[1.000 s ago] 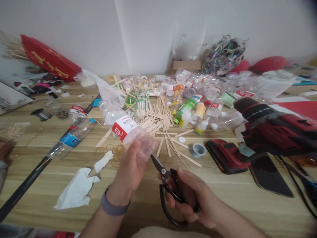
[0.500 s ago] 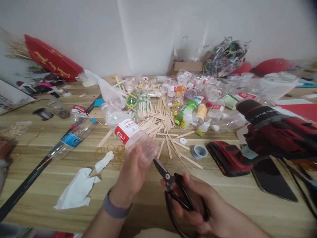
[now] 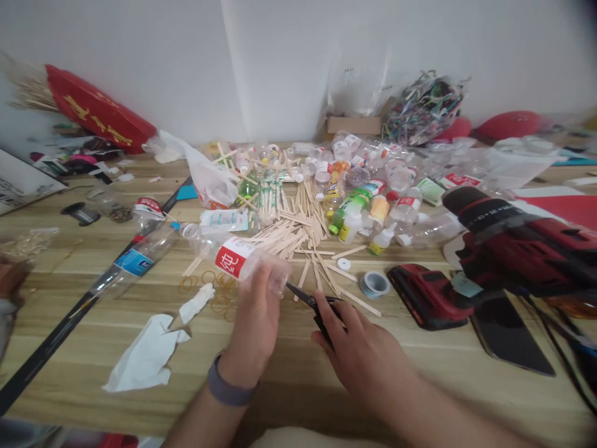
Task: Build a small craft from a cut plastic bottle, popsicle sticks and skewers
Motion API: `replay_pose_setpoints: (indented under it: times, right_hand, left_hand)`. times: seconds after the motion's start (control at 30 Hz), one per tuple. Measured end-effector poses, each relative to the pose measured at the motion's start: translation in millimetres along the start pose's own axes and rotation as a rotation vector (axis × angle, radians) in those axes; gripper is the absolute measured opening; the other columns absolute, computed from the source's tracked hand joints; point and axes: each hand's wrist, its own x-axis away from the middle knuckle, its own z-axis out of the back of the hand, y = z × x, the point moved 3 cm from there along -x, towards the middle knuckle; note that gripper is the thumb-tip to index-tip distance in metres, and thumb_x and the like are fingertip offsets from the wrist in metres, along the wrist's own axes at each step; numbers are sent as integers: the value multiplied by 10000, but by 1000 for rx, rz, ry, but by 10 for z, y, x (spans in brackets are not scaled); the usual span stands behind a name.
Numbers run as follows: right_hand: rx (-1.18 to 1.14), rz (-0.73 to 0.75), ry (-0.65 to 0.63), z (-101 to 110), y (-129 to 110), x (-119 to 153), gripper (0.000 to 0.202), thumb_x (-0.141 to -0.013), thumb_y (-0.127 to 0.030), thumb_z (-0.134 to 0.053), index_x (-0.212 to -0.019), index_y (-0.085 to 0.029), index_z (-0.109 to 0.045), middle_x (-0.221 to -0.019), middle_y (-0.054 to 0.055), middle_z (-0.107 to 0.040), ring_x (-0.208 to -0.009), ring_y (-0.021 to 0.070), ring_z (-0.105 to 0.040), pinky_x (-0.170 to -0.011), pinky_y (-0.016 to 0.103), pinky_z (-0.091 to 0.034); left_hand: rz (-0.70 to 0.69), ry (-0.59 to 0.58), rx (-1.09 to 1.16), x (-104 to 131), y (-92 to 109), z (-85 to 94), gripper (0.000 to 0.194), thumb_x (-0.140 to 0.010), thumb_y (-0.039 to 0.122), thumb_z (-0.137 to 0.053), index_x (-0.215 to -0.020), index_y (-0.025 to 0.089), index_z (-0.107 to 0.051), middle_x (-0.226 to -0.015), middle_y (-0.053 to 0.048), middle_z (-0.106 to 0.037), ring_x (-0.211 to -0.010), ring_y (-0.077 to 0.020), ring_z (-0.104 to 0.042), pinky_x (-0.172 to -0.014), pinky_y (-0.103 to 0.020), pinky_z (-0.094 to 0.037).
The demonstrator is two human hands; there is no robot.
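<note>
My left hand (image 3: 258, 323) is wrapped round the base end of a clear plastic bottle (image 3: 236, 256) with a red and white label. The bottle lies nearly level, its neck pointing left. My right hand (image 3: 357, 339) grips black-handled scissors (image 3: 302, 295), whose handles are mostly hidden under my fingers. The scissor tips are at the bottle's base; whether they pierce the plastic I cannot tell. Beyond the bottle spread many wooden craft sticks (image 3: 308, 218), and rubber bands (image 3: 219, 289) lie just left of my left hand.
A red and black power drill (image 3: 494, 242) stands at right beside a phone (image 3: 510, 333). Plastic bottles (image 3: 354, 208) crowd the back of the table. At left are a blue-labelled bottle (image 3: 135, 262), tissue (image 3: 144, 354) and another person's hand (image 3: 10, 279).
The bottle has swung to a flatter angle, its neck going left and down. My right hand has turned over with the scissors, back now up. A white-and-blue packet now shows behind the bottle.
</note>
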Motion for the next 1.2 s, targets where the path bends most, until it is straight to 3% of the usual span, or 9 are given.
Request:
replay_pose_setpoints:
  times: [0.2,0.27,0.37,0.5,0.6,0.8,0.97,1.07,1.2]
  right_hand:
    - [-1625,-587,-791,-46,-66,59,669,-903,-726,-363,-1076,-144,-644,-720,14,-559,-386,35,-253,-300,152,-192]
    - [-1874,-651,-840,-63,-111,88,682,-857,-758,-423,-1113,-158,-622,-699,-11,-537,-367,22,-208,-283,146,-149]
    - [-1527,-467,-602,-81,-93,67,658,-894,-717,-401,-1104,-137,-631,-720,19,-555,-401,48,-313,-319,160,-233]
    - [-351,-92,-133,-17,-35,-13,479,-974,-429,-416,-1283,-110,-595,-929,162,-649,-661,195,-596,-499,259,-434]
    - [26,-15,-23,-21,-30,-43,506,-976,-361,-375,-1365,-78,-532,-1033,234,-657,-752,281,-643,-528,326,-465]
    - [-1137,-329,-470,-26,-89,-18,567,-934,-640,-410,-961,-120,-637,-612,10,-528,-437,86,-392,-376,190,-322]
    - [-2060,-584,-813,-229,-150,138,647,-854,-712,-513,-1086,-119,-624,-697,9,-576,-342,15,-265,-267,144,-155]
    - [-2005,-504,-758,-233,-173,161,694,-852,-744,-479,-1118,-119,-619,-677,13,-573,-340,22,-276,-272,144,-164]
    - [-976,-209,-313,-12,-105,57,473,-972,-548,-425,-1040,-138,-648,-783,72,-623,-528,98,-491,-447,195,-404]
  left_hand:
    - [98,-34,-3,30,177,23,531,-565,527,-849,-912,156,-698,-839,-50,-728,-761,-196,-659,-740,-302,-524]
    - [132,-53,-19,31,200,14,576,-540,581,-838,-885,139,-708,-824,-72,-734,-747,-201,-656,-717,-300,-526]
    - [75,-54,-29,15,181,-3,542,-596,579,-811,-914,155,-696,-835,-59,-724,-777,-200,-648,-751,-310,-527]
    - [-94,-87,-59,-11,121,-38,345,-725,430,-778,-946,193,-659,-914,-9,-684,-904,-178,-624,-880,-306,-492]
    - [-127,-102,-74,-16,100,-41,215,-775,323,-755,-920,204,-652,-915,14,-660,-942,-160,-607,-928,-295,-463]
    - [-57,-126,-47,-31,154,35,394,-645,396,-847,-948,211,-675,-901,9,-678,-897,-172,-628,-870,-302,-503]
    - [100,-137,-20,9,196,31,567,-555,601,-834,-917,180,-722,-881,-50,-727,-828,-211,-659,-746,-299,-532]
    - [101,-167,23,53,231,-23,563,-565,613,-821,-943,207,-730,-894,-42,-737,-796,-212,-671,-703,-292,-534]
    - [34,-113,17,48,204,-33,518,-582,581,-827,-900,189,-711,-847,-36,-719,-782,-200,-657,-723,-295,-532]
